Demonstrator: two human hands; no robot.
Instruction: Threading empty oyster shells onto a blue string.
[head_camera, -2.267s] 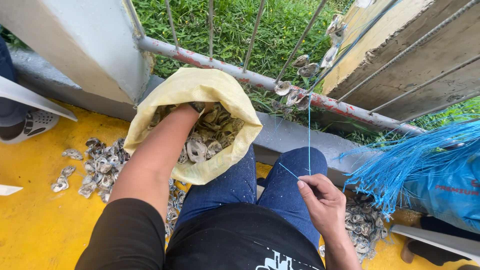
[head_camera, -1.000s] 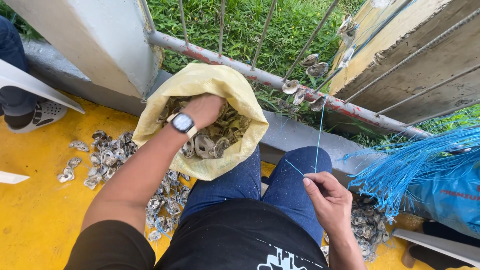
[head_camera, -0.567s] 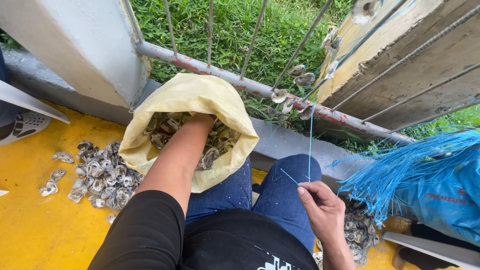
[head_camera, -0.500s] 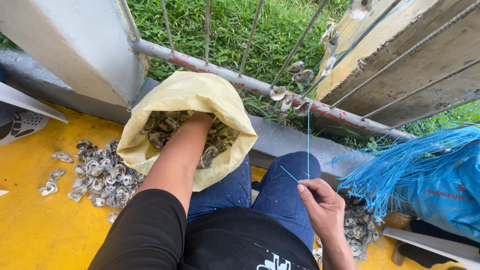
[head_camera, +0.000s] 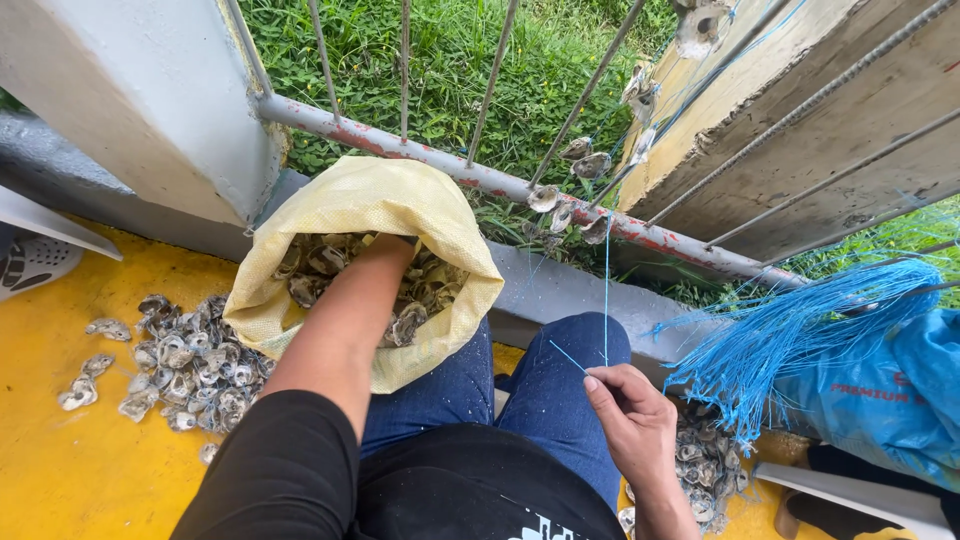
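Yellow floor, L hand (head_camera: 385, 262) grip hidden in yellow shell sack (head_camera: 372, 203), R hand (head_camera: 630, 425) pinching blue string (head_camera: 605, 290)

Yellow floor (head_camera: 60, 480), railing (head_camera: 420, 160), grass (head_camera: 450, 60)

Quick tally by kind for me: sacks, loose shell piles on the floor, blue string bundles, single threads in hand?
Yellow sack: 1
Loose shell piles: 2 (left pile, right pile)
Blue string bundle: 1
Blue thread, pinched in right hand: 1
Total: 5
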